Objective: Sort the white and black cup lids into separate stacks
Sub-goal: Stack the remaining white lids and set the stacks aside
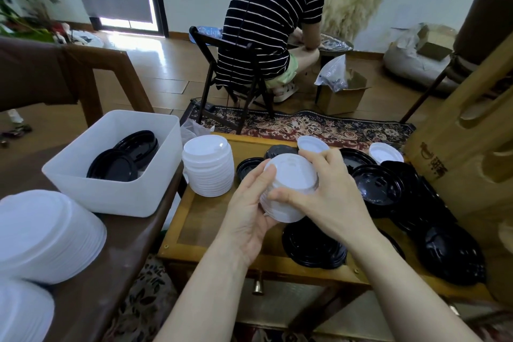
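Both hands hold a small stack of white lids (290, 189) above the wooden table (194, 219), tops tilted up and away. The left hand (251, 211) cups it from below; the right hand (327, 197) grips its top. Their number is hard to count. One white stack (208, 166) stands nearby, two loose white lids (312, 145) sit behind, and black lids (377, 183) lie piled on the right

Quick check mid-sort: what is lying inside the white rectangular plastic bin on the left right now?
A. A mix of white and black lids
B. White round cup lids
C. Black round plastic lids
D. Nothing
C: only black round plastic lids show inside the white rectangular plastic bin; the small stack of white cup lids is held between the left hand and right hand.
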The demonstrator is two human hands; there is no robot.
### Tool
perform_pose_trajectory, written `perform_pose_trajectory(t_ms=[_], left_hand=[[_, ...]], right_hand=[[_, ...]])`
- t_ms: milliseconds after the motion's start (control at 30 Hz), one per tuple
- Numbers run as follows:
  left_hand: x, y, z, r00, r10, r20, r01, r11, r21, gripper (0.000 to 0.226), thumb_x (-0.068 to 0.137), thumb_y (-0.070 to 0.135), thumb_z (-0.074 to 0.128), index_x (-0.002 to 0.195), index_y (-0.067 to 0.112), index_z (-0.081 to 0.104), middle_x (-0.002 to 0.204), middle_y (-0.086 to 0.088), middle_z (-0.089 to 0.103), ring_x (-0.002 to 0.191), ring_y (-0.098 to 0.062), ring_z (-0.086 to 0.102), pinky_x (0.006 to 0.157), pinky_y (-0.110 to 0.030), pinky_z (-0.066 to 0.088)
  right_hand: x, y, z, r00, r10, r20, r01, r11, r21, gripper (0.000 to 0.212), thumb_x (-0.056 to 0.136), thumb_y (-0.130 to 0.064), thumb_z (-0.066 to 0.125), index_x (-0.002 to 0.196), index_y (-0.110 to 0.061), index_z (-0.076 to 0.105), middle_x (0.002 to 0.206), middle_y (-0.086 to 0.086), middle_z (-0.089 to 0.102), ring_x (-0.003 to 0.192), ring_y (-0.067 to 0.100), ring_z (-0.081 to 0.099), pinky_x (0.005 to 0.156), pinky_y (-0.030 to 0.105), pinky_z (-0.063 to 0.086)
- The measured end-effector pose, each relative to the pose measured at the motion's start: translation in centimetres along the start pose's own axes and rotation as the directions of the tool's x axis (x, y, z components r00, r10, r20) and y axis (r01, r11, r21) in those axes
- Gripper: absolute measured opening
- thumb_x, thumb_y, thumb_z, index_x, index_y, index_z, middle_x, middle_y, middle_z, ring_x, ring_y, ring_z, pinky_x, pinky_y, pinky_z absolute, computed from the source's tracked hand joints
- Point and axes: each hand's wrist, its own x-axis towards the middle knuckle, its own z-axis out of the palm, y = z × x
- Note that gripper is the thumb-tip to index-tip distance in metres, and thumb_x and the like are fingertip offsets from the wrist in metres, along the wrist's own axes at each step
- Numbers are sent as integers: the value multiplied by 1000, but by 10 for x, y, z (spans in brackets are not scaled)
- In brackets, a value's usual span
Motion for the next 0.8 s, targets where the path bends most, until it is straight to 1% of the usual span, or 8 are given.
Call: perform_pose_trajectory(t_ms=[100,200,300,433,500,567,633,800], left_hand=[[0,1,-1,1000,-13,4,14,1000,-24,53,86,37,68,132,12,62,126,-12,69,120,-32,63,103,-59,48],[0,2,-1,1000,-17,17,18,999,-43,52,87,40,66,130,11,63,123,-12,70,117,-31,65,101,-54,51],[-3,3,2,999,6,46,-5,1000,-26,52,88,41,63,130,10,63,123,-12,70,116,-29,66,96,-49,55],[-2,2,2,998,26,48,-27,999,17,55,84,37,74,132,13,62,128,-12,68,120,-31,64,98,-53,53],[0,2,0,999,17,31,-17,1000,-2,59,82,38,76,133,12,61,129,-13,67,121,-32,63,100,-56,51],[1,3,-2,1000,10,9,-10,999,-51,55,85,36,71,132,9,61,126,-15,68,120,-34,63,102,-60,48],[0,5,-3,1000,3,4,-2,996,-85,50,89,34,66,131,7,61,124,-16,69,118,-35,64,102,-59,48],[-2,8,-7,1000,4,14,-3,997,-75,47,88,30,67,129,8,62,122,-16,70,115,-35,66,98,-59,51]], right_hand=[[-2,9,-4,986,-53,160,3,955,298,94,69,-67,70,148,-34,31,139,-25,28,134,-3,27,107,20,30],[-3,18,-6,964,-135,229,18,892,451,79,82,-30,75,147,-39,31,142,-30,34,130,-16,30,99,6,30],[-2,16,0,991,-115,74,71,894,442,84,67,-50,75,142,-32,41,133,-20,42,124,-12,37,93,4,34],[-2,8,10,991,-114,-75,130,959,250,104,49,-78,73,136,-31,42,116,-17,34,115,-2,37,92,14,37],[-1,8,9,992,-117,-50,126,956,265,97,52,-77,65,135,-35,42,115,-20,33,116,-2,37,92,14,36],[-1,10,7,992,-119,30,95,896,435,80,62,-68,62,134,-37,44,127,-26,37,123,-8,37,94,13,38],[0,16,5,984,-139,110,52,821,569,72,69,-58,62,136,-37,45,138,-22,44,128,-2,43,101,22,41],[0,19,9,984,-134,116,35,788,615,65,70,-48,73,128,-29,51,129,-15,58,124,7,52,105,41,45]])
